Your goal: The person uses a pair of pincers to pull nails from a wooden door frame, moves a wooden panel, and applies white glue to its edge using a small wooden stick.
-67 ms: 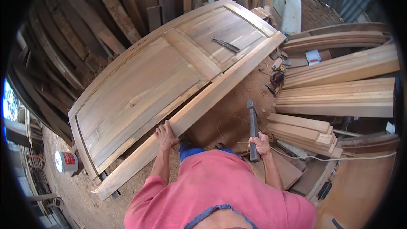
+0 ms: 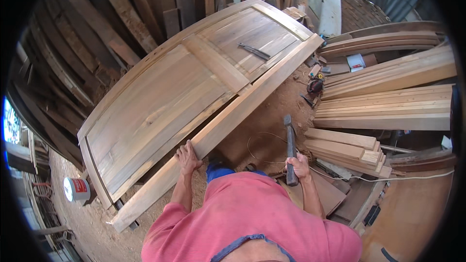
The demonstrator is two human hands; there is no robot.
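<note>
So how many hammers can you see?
1. A dark-handled hammer is gripped in the right hand, its head pointing up over the sawdust floor. The left hand rests on the big pale wooden door frame. More tools may hide among the planks.

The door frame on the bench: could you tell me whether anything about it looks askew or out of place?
Yes. The long side rail under the left hand stands off from the door panel, with a dark gap widening toward its near end. The right hand grips a hammer.
</note>
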